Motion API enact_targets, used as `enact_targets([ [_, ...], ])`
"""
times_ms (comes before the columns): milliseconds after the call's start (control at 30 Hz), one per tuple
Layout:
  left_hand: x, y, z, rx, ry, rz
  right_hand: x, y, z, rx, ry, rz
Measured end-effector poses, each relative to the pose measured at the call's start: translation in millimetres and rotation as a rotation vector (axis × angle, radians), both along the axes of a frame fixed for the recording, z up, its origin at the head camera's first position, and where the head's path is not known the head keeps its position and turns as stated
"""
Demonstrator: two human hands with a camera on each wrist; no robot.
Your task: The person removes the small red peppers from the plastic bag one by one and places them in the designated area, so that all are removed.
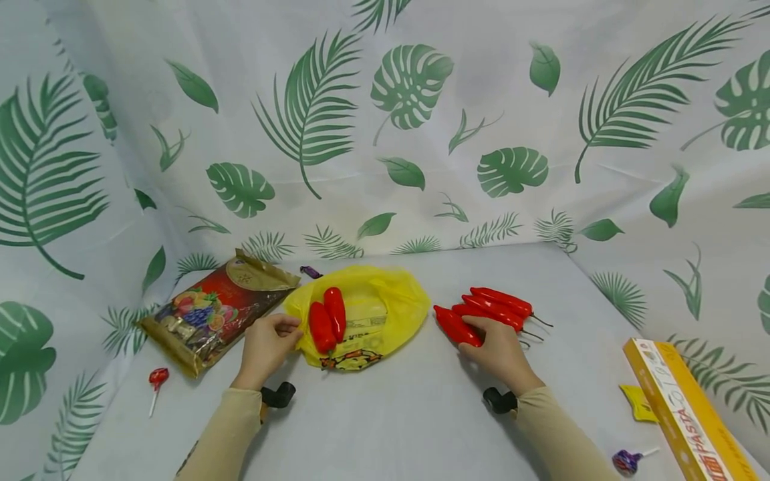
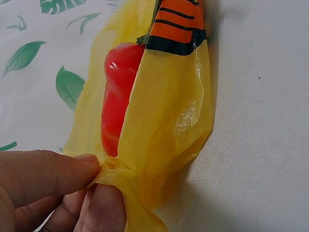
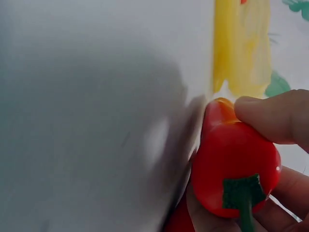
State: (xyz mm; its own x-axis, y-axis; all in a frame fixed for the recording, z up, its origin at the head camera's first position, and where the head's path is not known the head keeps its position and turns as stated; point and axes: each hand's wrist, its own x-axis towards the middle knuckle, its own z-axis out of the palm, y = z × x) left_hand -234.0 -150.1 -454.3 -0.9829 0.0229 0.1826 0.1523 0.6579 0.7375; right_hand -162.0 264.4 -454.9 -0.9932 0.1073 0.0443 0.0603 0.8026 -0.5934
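A yellow plastic bag [image 1: 406,314] with printing on it lies in the middle of the table. Two red chili peppers [image 1: 321,327] sit side by side in its open mouth. My left hand [image 1: 267,347] pinches the bag's left edge between thumb and fingers; the left wrist view shows the gathered plastic [image 2: 118,171] close by a pepper [image 2: 118,92]. To the right of the bag, my right hand [image 1: 499,354] grips a red chili pepper [image 3: 236,164] with a green stem. Several more red chili peppers [image 1: 502,302] lie just behind that hand, partly hidden by it.
On the left are a red and gold fruit-printed packet [image 1: 210,310] and a red lollipop [image 1: 158,379]. A small purple wrapped candy [image 1: 311,272] lies behind the bag. A pasta box [image 1: 686,407], a yellow sachet [image 1: 639,403] and a purple lollipop [image 1: 627,461] are at the right.
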Motion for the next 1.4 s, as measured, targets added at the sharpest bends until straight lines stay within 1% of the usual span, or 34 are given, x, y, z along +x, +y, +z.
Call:
enact_targets([
  [167,0.2,0,1.2,-0.005,-0.007,0.003,2.7,12,-2.4,0.042,0.022,0.002],
  [400,-0.3,3,1.8,0.001,-0.027,0.002,1.0,18,-0.8,0.113,0.042,-0.004],
  [600,-0.2,2,1.8,-0.004,-0.040,0.025,-2.4,17,0.2,0.126,0.041,-0.006],
  [767,-2.8,5,2.2,0.001,-0.042,0.028,-1.7,16,6.0,0.138,0.082,-0.025],
  [867,-3.3,5,2.0,0.004,-0.042,0.037,-5.1,10,9.4,0.128,0.126,-0.025],
  [967,-3.5,4,1.7,0.006,-0.039,0.046,-12.9,-2,10.9,0.094,0.148,-0.013],
  [1100,-4.2,3,2.0,0.016,-0.029,0.055,-27.6,-32,10.7,-0.011,0.115,0.028],
  [1200,-4.2,3,2.6,0.021,-0.020,0.062,-40.2,-62,7.8,-0.085,0.083,0.078],
  [1400,-5.1,2,3.2,0.026,-0.034,0.073,-64.0,-121,-2.7,-0.142,0.079,0.211],
])
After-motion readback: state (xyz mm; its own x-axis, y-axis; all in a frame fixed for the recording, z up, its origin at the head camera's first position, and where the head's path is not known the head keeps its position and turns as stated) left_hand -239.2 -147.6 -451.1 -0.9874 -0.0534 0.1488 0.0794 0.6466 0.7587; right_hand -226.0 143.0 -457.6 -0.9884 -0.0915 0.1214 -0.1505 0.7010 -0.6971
